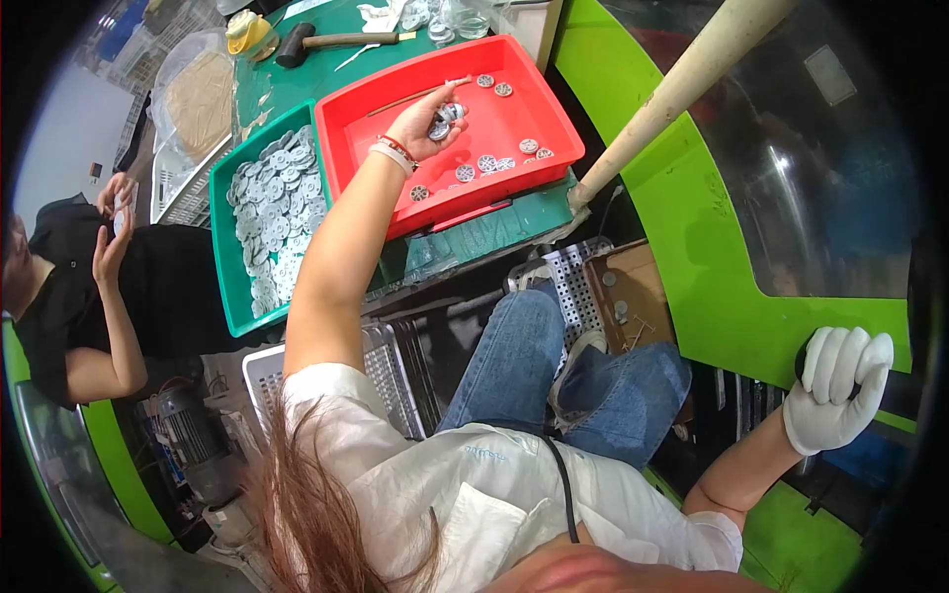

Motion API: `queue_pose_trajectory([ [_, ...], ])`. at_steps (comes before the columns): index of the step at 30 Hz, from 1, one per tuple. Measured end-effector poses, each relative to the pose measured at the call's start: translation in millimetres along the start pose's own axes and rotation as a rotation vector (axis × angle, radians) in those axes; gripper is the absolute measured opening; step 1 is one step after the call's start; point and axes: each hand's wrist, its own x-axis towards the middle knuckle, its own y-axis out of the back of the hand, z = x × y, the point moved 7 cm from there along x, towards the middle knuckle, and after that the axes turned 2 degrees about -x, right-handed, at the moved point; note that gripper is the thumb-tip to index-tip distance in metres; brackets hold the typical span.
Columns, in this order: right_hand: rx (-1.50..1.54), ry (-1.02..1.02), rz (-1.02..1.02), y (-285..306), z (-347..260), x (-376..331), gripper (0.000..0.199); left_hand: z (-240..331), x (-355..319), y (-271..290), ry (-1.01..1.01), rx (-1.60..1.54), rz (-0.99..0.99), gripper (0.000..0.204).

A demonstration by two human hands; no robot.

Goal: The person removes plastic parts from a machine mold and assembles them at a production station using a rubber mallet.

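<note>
Left hand [427, 117] cups metal discs [447, 113] over red tray [539, 94]; gloved right hand [838, 387] grips black knob [803, 358]

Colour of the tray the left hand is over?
Red. The left hand, holding small metal discs, is above the red tray; the head view shows it clearly.

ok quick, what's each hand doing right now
Left hand: bare, over the red tray, closed on a few small round metal discs.
Right hand: white-gloved, closed around a dark knob.
</note>
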Motion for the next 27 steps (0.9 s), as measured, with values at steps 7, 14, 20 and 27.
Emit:
queue_pose_trajectory([
  [7,0.043,-0.029,-0.043,-2.6,0.7,0.8,0.027,1.8,-19.5,-23.4,0.079,0.259,-0.084,0.046],
  [14,0.018,-0.031,-0.034,-2.4,1.9,0.3,0.027,5.2,-13.8,-3.4,-0.003,1.232,0.1,0.038],
  [20,0.018,-0.023,-0.05,-4.0,1.0,1.0,0.027,-29.7,-22.7,-13.0,-0.158,1.813,-0.159,0.035],
  [27,0.083,-0.039,-0.056,-5.9,2.4,1.9,0.027,-12.8,-10.9,-18.2,-0.232,1.76,-0.086,0.022],
])
